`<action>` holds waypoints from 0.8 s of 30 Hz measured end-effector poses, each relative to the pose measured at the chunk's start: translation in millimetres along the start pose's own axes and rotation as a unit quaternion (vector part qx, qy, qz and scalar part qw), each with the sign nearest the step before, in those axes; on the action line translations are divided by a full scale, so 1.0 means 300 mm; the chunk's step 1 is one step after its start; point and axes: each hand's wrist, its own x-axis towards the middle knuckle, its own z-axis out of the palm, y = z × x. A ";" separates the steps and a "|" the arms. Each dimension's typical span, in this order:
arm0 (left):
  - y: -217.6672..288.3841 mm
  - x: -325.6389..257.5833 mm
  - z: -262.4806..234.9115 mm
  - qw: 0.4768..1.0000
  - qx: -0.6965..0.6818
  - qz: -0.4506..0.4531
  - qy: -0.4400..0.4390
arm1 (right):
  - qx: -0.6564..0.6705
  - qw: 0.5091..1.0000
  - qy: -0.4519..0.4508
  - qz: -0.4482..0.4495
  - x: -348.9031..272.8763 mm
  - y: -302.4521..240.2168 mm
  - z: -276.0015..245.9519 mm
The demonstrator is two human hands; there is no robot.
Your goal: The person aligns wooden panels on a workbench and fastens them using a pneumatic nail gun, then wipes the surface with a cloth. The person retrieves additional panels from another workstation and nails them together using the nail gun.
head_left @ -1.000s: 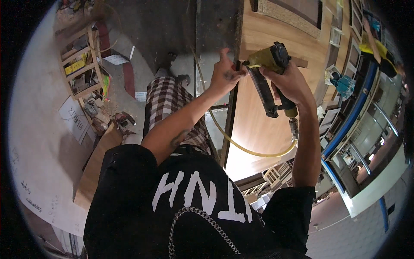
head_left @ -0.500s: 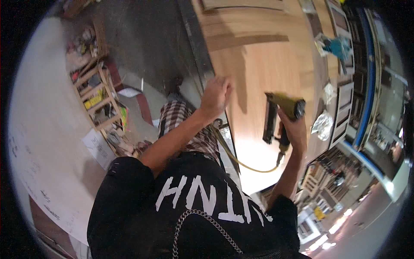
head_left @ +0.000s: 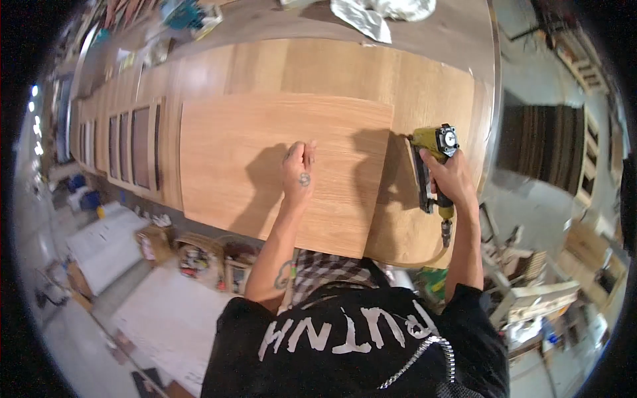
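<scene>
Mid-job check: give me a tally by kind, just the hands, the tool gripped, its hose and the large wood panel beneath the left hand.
Hands, left hand and right hand: 2
Nail gun: 1
Hose: 1
Wood panel: 1
Total: 5

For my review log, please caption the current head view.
Right hand grips a yellow-black pneumatic tool beside a wooden panel; the curled left hand hovers above the panel.
</scene>
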 end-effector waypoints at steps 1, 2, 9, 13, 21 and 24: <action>0.077 0.014 0.017 0.999 0.019 0.009 -0.024 | -0.002 1.000 0.001 -0.004 0.024 0.072 -0.009; 0.162 0.035 0.035 0.989 0.110 0.097 -0.021 | 0.021 1.000 0.006 0.014 0.039 0.103 -0.016; 0.181 0.071 0.202 0.944 0.165 0.258 -0.120 | 0.052 0.997 -0.049 0.037 0.050 0.091 -0.033; 0.188 0.084 0.219 0.958 0.073 0.252 -0.121 | 0.088 0.993 -0.067 0.047 0.055 0.097 -0.027; 0.189 0.072 0.232 0.954 0.147 0.219 -0.144 | 0.085 0.991 -0.099 0.011 0.101 0.106 -0.023; 0.198 0.091 0.228 0.951 0.164 0.221 -0.141 | 0.136 0.983 -0.119 -0.004 0.152 0.102 -0.038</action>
